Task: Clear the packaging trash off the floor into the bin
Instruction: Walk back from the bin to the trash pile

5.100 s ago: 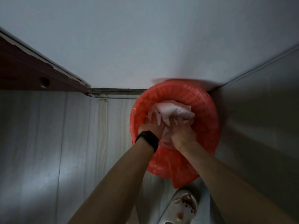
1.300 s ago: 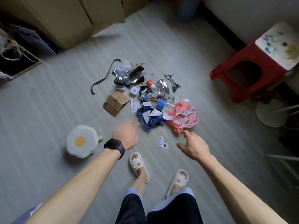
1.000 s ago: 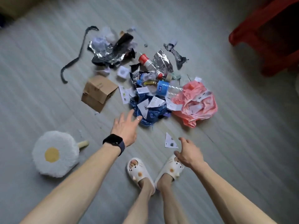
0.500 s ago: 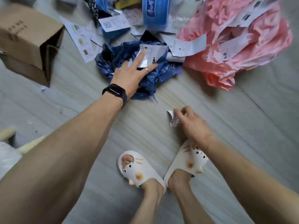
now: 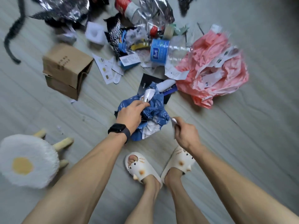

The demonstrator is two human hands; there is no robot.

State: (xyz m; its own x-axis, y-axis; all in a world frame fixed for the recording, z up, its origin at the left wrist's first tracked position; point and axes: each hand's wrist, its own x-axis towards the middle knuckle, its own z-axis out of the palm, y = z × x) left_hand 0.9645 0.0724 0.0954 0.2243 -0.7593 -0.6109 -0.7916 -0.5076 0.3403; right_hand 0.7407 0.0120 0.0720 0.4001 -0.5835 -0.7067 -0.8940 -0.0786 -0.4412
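A heap of packaging trash lies on the grey floor. My left hand (image 5: 131,114), with a black watch on the wrist, grips a crumpled blue plastic bag (image 5: 155,112) with white labels stuck to it. My right hand (image 5: 186,135) pinches a small white paper scrap (image 5: 174,122) just right of the bag. Behind them lie a crumpled pink plastic bag (image 5: 213,70), a clear bottle with a blue label (image 5: 163,51), a small cardboard box (image 5: 66,70), paper labels (image 5: 108,68) and silver foil wrappers (image 5: 64,10). The bin is out of view.
A round white stool with a fried-egg cushion (image 5: 25,160) stands at the lower left. My feet in white slippers (image 5: 142,168) are just below my hands. A black strap (image 5: 11,41) curls on the floor at the upper left.
I turned from the red bin to the floor heap and crouched. My left hand closed on the blue bag and pulled it toward me. My right hand picked up the white scrap.
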